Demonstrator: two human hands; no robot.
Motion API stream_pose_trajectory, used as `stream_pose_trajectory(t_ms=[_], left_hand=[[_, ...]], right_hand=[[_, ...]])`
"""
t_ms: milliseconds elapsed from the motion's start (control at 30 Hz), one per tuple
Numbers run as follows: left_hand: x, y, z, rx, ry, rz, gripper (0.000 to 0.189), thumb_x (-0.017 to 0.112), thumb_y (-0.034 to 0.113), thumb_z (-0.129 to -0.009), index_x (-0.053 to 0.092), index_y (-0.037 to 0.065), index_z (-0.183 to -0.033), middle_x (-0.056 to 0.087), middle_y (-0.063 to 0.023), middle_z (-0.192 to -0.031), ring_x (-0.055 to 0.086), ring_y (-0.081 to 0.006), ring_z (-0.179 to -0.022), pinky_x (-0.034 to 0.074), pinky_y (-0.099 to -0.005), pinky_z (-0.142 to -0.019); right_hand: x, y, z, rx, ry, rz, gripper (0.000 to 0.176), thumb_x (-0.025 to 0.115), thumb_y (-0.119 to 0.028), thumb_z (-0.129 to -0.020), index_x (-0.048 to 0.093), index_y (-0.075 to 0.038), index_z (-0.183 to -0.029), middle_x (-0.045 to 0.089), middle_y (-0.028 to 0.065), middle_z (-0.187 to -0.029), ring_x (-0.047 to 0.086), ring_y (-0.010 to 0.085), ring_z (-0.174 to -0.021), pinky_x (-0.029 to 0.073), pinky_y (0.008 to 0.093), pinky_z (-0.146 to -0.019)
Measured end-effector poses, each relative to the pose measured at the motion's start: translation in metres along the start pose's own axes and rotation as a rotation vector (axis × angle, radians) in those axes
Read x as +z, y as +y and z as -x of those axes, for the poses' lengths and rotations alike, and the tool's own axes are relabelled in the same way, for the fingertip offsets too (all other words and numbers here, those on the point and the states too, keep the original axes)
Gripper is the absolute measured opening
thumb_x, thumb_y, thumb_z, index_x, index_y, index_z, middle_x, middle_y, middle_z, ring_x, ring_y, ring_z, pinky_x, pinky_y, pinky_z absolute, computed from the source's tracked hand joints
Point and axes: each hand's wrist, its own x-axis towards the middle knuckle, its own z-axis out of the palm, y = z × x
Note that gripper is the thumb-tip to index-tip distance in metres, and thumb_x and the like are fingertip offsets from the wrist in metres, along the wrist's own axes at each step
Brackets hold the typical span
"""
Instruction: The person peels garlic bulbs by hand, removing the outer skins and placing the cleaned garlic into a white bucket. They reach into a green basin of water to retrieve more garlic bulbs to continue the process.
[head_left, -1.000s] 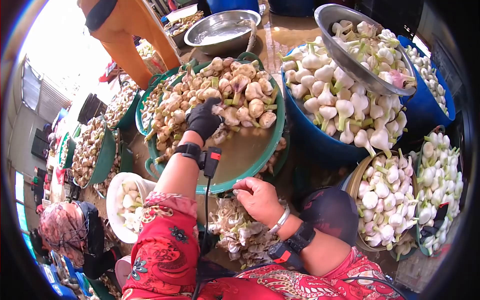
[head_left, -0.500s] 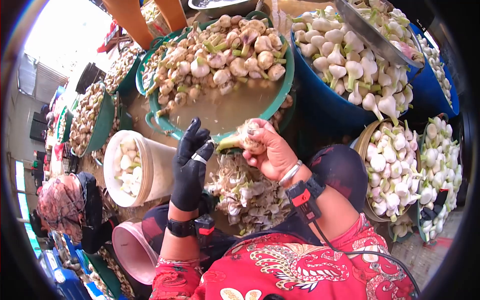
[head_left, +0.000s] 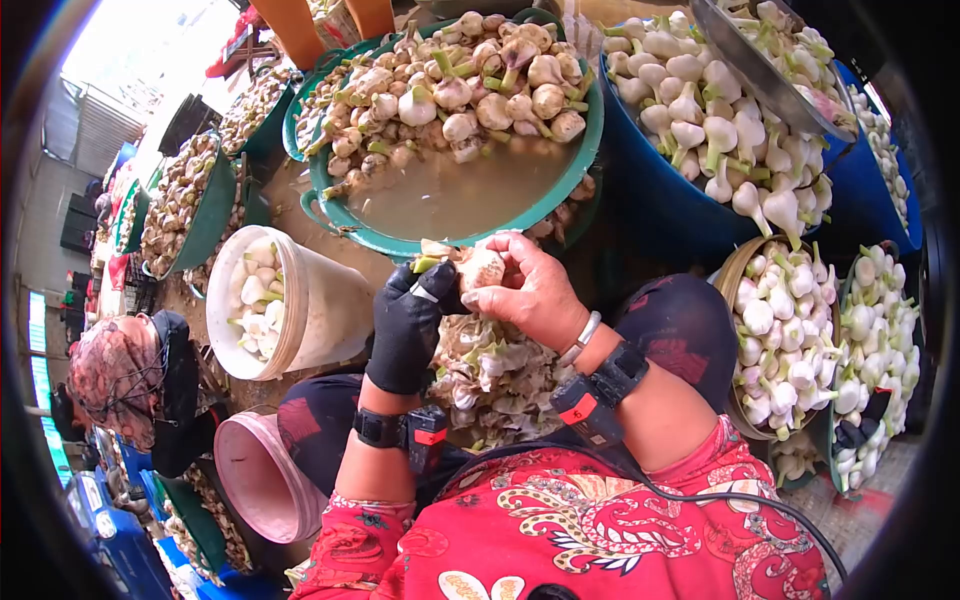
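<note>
A garlic bulb [head_left: 482, 268] with loose, brownish skin is held between my hands, just short of the green tub's near rim. My left hand [head_left: 405, 325], in a black glove with a pale band on a finger, is closed at the bulb's stem side; some fingertips are hidden. Bare and wearing a bracelet, my right hand [head_left: 535, 290] pinches the bulb from the right with thumb and fingers. Below both hands lies a heap of papery garlic peelings [head_left: 490, 370].
A green tub [head_left: 375, 238] holds murky water and unpeeled garlic. At the right stand a blue tub [head_left: 660, 190] and a bucket [head_left: 728, 275] of white bulbs. A white bucket [head_left: 335, 310] with peeled garlic and a pink bucket [head_left: 265, 490] stand left. Another person's head covering [head_left: 115, 380] shows at far left.
My left hand has gone from spread fingers beside the stem to closed on the bulb's stem side. The bulb has turned slightly in my right hand, and the view has shifted a little.
</note>
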Motion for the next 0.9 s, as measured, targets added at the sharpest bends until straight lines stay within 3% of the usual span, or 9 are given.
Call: stream_pose_trajectory(t_ms=[33,167,300,400,467,567,733,800,900], left_hand=[[0.005,0.002,0.001,0.009,0.046,-0.045,0.016,0.058,0.011,-0.090,0.061,-0.002,-0.099,0.062,-0.0042,-0.084,0.060,-0.0120,-0.071,0.049,-0.0249,-0.064],[0.003,0.006,0.003,-0.007,0.053,-0.059,0.018,0.058,0.011,-0.090,0.061,-0.003,-0.100,0.065,-0.0074,-0.086,0.063,-0.0151,-0.073,0.053,-0.0282,-0.068],[-0.004,0.013,0.004,0.008,-0.010,-0.212,0.019,0.057,0.011,-0.091,0.061,-0.003,-0.101,0.065,-0.0061,-0.084,0.062,-0.0137,-0.072,0.053,-0.0272,-0.068],[-0.003,0.006,-0.003,0.142,0.048,-0.362,0.020,0.055,0.013,-0.092,0.062,-0.003,-0.102,0.064,-0.0043,-0.083,0.061,-0.0119,-0.072,0.051,-0.0263,-0.066],[-0.001,0.008,0.000,0.101,0.032,-0.344,0.020,0.055,0.013,-0.091,0.062,-0.002,-0.101,0.064,-0.0040,-0.083,0.061,-0.0116,-0.071,0.050,-0.0256,-0.065],[-0.003,0.006,0.001,0.039,0.023,-0.292,0.019,0.055,0.011,-0.090,0.063,-0.002,-0.101,0.064,-0.0037,-0.083,0.059,-0.0109,-0.069,0.049,-0.0244,-0.064],[-0.004,0.013,0.007,0.051,0.034,-0.219,0.020,0.056,0.010,-0.089,0.062,-0.003,-0.103,0.064,-0.0048,-0.084,0.059,-0.0116,-0.068,0.048,-0.0247,-0.062],[-0.009,0.018,0.009,0.050,-0.092,-0.258,0.026,0.058,0.009,-0.089,0.060,-0.003,-0.111,0.065,-0.0093,-0.098,0.064,-0.0157,-0.083,0.054,-0.0290,-0.072],[-0.007,0.008,0.003,-0.038,-0.010,-0.145,0.025,0.059,0.009,-0.088,0.061,-0.003,-0.110,0.066,-0.0081,-0.095,0.065,-0.0161,-0.081,0.054,-0.0288,-0.070]], right_hand=[[-0.001,0.002,0.000,0.054,0.026,-0.080,0.047,0.074,-0.007,-0.071,0.052,-0.001,-0.112,0.062,0.0058,-0.095,0.061,0.0114,-0.083,0.052,0.0275,-0.075],[-0.002,-0.002,0.000,0.157,0.004,-0.273,0.038,0.069,-0.010,-0.076,0.055,-0.001,-0.109,0.061,0.0060,-0.095,0.060,0.0118,-0.083,0.051,0.0255,-0.073],[0.002,-0.002,-0.001,0.059,0.017,-0.210,0.039,0.068,-0.010,-0.076,0.054,-0.001,-0.111,0.060,0.0064,-0.097,0.059,0.0115,-0.082,0.051,0.0245,-0.072],[0.003,-0.003,0.002,0.033,-0.015,-0.020,0.039,0.062,-0.009,-0.082,0.049,-0.001,-0.118,0.058,0.0040,-0.106,0.058,0.0111,-0.092,0.049,0.0265,-0.083],[0.003,0.001,0.000,0.154,0.027,-0.289,0.040,0.066,-0.013,-0.080,0.051,0.000,-0.114,0.058,0.0056,-0.097,0.058,0.0116,-0.080,0.051,0.0251,-0.071],[0.002,-0.013,0.003,0.344,0.024,-0.440,0.038,0.063,-0.012,-0.082,0.050,0.001,-0.115,0.058,0.0053,-0.096,0.058,0.0117,-0.080,0.050,0.0254,-0.068],[0.001,-0.003,0.001,0.260,-0.046,-0.350,0.040,0.061,-0.017,-0.085,0.049,0.000,-0.119,0.058,0.0038,-0.097,0.056,0.0092,-0.079,0.049,0.0245,-0.067],[0.001,-0.002,0.002,0.231,-0.070,-0.315,0.042,0.061,-0.022,-0.086,0.049,-0.002,-0.122,0.057,0.0026,-0.099,0.054,0.0074,-0.078,0.049,0.0242,-0.070],[0.007,0.000,0.001,0.165,-0.049,-0.216,0.042,0.061,-0.021,-0.086,0.049,-0.002,-0.122,0.057,0.0012,-0.094,0.053,0.0069,-0.074,0.047,0.0240,-0.066]])
